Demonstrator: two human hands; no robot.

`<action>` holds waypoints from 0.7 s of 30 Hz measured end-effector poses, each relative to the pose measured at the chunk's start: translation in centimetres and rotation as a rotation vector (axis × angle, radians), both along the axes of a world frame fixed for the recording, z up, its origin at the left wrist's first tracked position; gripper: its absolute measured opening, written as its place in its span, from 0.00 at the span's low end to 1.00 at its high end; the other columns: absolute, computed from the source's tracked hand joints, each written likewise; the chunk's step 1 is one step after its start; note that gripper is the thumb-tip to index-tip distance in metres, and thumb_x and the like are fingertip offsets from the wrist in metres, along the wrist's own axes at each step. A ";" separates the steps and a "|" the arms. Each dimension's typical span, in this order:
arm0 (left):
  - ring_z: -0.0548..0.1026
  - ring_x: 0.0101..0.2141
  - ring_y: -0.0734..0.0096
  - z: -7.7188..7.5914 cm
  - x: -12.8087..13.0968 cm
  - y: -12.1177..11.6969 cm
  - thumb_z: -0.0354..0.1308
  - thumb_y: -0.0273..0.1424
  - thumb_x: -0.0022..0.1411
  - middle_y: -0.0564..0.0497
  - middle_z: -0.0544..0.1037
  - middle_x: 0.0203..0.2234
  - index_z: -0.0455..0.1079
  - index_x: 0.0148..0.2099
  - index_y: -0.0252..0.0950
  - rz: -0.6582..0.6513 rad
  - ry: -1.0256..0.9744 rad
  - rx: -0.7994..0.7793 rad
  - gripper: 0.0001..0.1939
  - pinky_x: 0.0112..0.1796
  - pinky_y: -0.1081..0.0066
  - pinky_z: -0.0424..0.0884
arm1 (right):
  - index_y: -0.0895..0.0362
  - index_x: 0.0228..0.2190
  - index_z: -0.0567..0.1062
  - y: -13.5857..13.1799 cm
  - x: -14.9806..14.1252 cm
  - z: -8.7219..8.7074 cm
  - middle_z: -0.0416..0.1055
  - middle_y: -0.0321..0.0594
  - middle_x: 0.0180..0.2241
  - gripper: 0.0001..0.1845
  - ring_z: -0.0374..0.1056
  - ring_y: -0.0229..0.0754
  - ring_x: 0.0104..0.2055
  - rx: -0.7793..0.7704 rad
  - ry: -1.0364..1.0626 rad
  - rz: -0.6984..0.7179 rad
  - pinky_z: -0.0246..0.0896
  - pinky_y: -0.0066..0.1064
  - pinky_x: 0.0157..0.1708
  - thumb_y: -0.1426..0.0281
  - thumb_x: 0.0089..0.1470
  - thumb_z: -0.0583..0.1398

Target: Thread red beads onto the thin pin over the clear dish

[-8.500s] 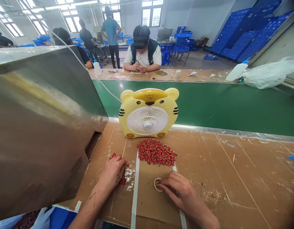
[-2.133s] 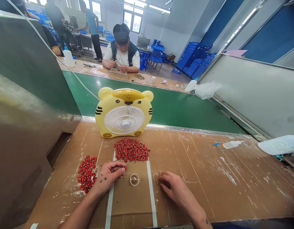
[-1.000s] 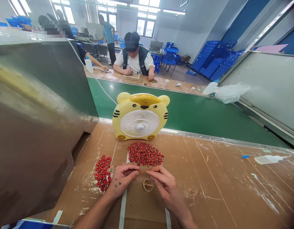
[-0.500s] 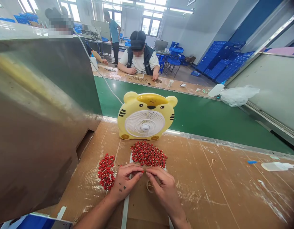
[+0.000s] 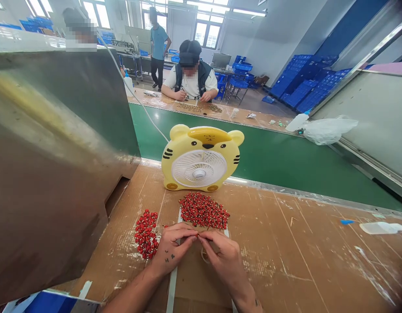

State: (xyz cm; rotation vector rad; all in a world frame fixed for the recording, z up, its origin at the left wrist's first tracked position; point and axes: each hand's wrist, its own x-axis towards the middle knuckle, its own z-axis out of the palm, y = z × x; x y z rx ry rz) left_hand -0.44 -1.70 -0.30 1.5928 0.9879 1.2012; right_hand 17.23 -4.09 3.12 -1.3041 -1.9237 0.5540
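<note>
My left hand and my right hand sit close together on a brown cardboard sheet. Their fingertips meet on a small red piece. Just below, a small pale ring lies partly hidden by my right hand. A large heap of red pieces with dark tips lies just beyond my fingers. A smaller heap of the same pieces lies left of my left hand.
A yellow tiger-shaped fan stands behind the heaps. A steel machine housing rises at the left, and a green conveyor belt runs beyond the bench. A squeeze bottle lies at right. A seated co-worker works across the belt.
My hands have come together from apart, and their fingertips now meet above the ring, covering more of it. The view has swung slightly since the earliest frames.
</note>
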 end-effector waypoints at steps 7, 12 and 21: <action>0.80 0.32 0.64 0.0 0.1 0.0 0.63 0.31 0.61 0.44 0.84 0.31 0.83 0.39 0.39 -0.011 0.009 -0.049 0.08 0.35 0.69 0.74 | 0.54 0.31 0.76 0.2 0.3 0.3 0.77 0.39 0.29 0.13 0.73 0.41 0.31 -0.035 -0.030 -0.018 0.66 0.30 0.34 0.66 0.65 0.55; 0.75 0.25 0.66 0.4 0.0 -0.1 0.63 0.34 0.60 0.46 0.81 0.24 0.84 0.37 0.39 0.001 0.057 -0.096 0.08 0.27 0.71 0.69 | 0.54 0.29 0.74 0.4 0.5 0.6 0.76 0.37 0.27 0.13 0.72 0.40 0.29 -0.082 -0.033 -0.008 0.64 0.28 0.30 0.66 0.64 0.55; 0.76 0.27 0.66 -0.7 0.4 0.0 0.63 0.35 0.59 0.46 0.82 0.27 0.83 0.38 0.37 0.030 0.074 -0.161 0.10 0.28 0.72 0.70 | 0.54 0.30 0.75 1.4 -0.2 0.5 0.78 0.36 0.29 0.09 0.74 0.40 0.32 -0.127 0.024 0.032 0.66 0.28 0.35 0.70 0.61 0.57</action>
